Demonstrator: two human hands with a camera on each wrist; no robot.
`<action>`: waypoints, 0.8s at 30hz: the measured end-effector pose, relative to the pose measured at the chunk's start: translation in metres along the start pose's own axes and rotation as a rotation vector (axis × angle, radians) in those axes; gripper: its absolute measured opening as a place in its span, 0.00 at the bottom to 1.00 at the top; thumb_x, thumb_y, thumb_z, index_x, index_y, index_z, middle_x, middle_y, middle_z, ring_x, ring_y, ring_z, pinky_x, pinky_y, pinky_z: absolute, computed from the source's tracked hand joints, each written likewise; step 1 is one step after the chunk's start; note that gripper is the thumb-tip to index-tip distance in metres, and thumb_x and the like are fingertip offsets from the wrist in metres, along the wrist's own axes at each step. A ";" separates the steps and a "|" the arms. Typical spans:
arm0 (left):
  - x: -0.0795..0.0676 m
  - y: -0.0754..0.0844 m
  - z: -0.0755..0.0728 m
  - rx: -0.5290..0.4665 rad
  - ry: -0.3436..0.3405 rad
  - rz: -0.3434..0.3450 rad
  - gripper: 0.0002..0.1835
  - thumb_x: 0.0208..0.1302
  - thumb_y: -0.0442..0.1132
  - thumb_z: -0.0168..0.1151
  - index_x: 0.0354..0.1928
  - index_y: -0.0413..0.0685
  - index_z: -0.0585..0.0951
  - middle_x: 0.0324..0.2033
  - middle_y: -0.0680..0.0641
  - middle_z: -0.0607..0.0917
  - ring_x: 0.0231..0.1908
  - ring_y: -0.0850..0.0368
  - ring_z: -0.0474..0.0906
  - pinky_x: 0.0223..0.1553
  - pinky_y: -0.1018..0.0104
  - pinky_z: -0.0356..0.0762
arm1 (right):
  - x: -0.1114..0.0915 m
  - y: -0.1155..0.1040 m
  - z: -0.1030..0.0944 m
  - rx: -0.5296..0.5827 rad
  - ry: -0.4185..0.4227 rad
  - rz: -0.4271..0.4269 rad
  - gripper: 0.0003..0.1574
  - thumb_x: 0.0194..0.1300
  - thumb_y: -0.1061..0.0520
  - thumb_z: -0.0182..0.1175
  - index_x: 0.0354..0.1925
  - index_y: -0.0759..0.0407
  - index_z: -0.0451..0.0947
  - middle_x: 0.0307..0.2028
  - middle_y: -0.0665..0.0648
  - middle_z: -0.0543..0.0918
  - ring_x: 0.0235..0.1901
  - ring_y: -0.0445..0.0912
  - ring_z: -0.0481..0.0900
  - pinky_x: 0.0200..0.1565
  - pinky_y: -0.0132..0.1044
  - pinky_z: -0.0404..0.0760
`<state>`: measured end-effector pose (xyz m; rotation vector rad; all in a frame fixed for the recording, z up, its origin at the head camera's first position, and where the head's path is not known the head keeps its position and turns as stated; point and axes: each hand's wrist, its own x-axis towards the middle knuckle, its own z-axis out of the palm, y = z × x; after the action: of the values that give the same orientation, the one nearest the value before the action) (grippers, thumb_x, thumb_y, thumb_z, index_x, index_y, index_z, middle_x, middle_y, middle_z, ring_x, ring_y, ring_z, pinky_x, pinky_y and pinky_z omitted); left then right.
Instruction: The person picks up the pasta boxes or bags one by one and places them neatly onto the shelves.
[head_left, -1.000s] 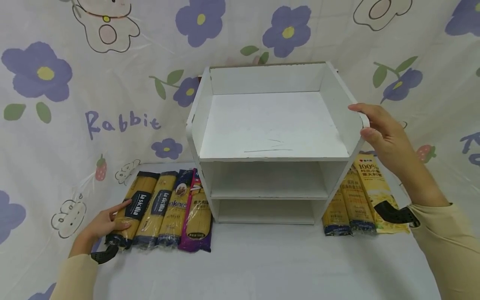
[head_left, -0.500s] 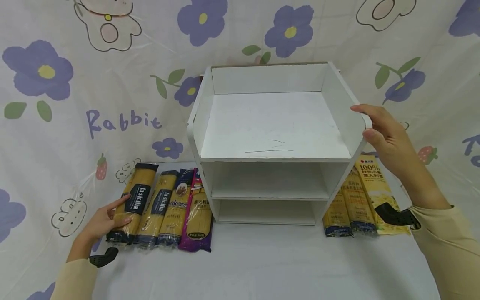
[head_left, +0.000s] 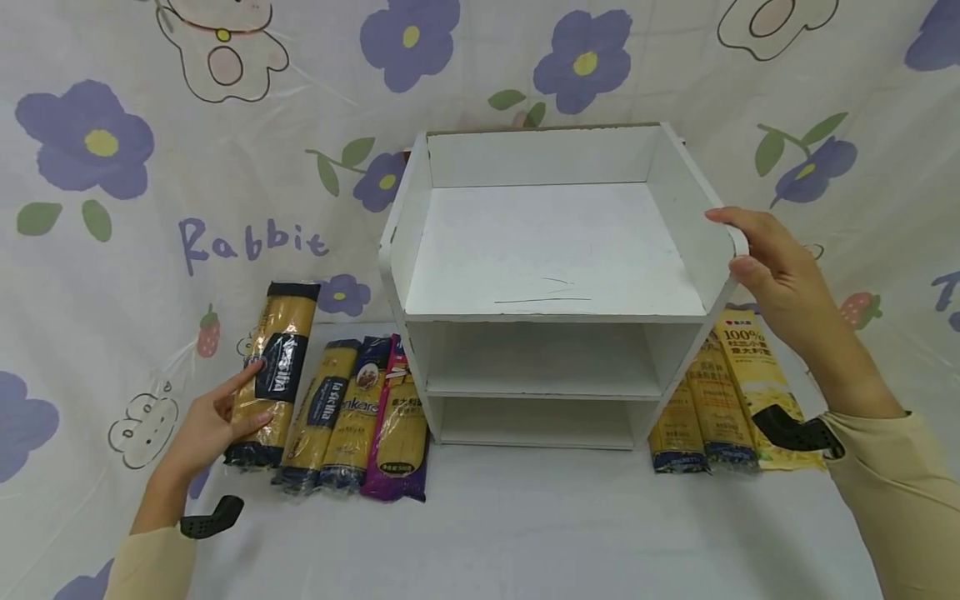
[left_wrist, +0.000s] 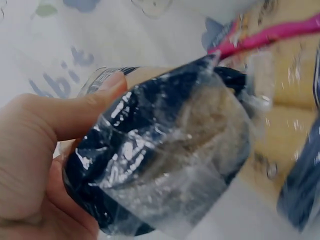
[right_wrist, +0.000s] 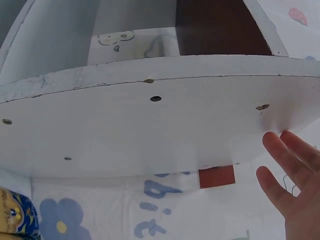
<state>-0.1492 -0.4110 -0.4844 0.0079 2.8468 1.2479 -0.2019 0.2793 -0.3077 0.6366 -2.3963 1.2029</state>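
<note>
My left hand (head_left: 201, 435) grips a pack of spaghetti (head_left: 288, 321), its clear wrapper banded in dark blue with a "la sicilia" label. The pack tilts upright, its top overlapping the backdrop. Its crinkled blue lower end (left_wrist: 160, 150) fills the middle of the left wrist view, thumb along one side. My right hand (head_left: 780, 283) holds the front upper edge of the right side panel of a white shelf (head_left: 555, 242). In the right wrist view, the fingers (right_wrist: 290, 160) lie by the panel's outer face.
Left of the shelf lie more pasta packs: a second la sicilia pack (head_left: 322, 417), a blue-topped one (head_left: 352, 425) and a purple-edged one (head_left: 401, 425). Several yellow packs (head_left: 720, 400) lie at its right. A printed cloth (head_left: 247, 167) hangs behind.
My left hand has raised the leftmost spaghetti pack off its place in the row, up and slightly right, tilting it more upright. The right hand stays on the shelf panel.
</note>
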 end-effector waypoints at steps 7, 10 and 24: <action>-0.005 0.034 0.003 -0.077 0.085 0.066 0.46 0.60 0.44 0.72 0.76 0.69 0.57 0.56 0.40 0.79 0.19 0.68 0.68 0.20 0.68 0.72 | 0.000 0.001 -0.001 -0.007 0.003 -0.009 0.27 0.76 0.54 0.51 0.71 0.47 0.67 0.63 0.33 0.68 0.52 0.35 0.67 0.48 0.16 0.66; -0.006 0.050 0.003 -0.112 0.101 0.083 0.46 0.60 0.42 0.72 0.76 0.69 0.57 0.55 0.52 0.80 0.28 0.72 0.78 0.28 0.72 0.80 | -0.001 0.001 0.000 -0.006 0.005 -0.007 0.28 0.76 0.55 0.51 0.71 0.48 0.67 0.63 0.33 0.68 0.53 0.34 0.67 0.49 0.15 0.67; -0.022 0.136 0.001 -0.244 0.217 0.236 0.45 0.59 0.32 0.71 0.75 0.67 0.62 0.50 0.72 0.81 0.41 0.73 0.84 0.38 0.74 0.85 | 0.000 0.001 0.000 -0.005 0.006 0.016 0.28 0.76 0.55 0.51 0.71 0.44 0.67 0.65 0.40 0.69 0.56 0.34 0.66 0.51 0.17 0.67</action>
<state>-0.1283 -0.3182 -0.3843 0.2205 2.9157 1.7364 -0.2020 0.2795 -0.3084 0.6131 -2.4032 1.2030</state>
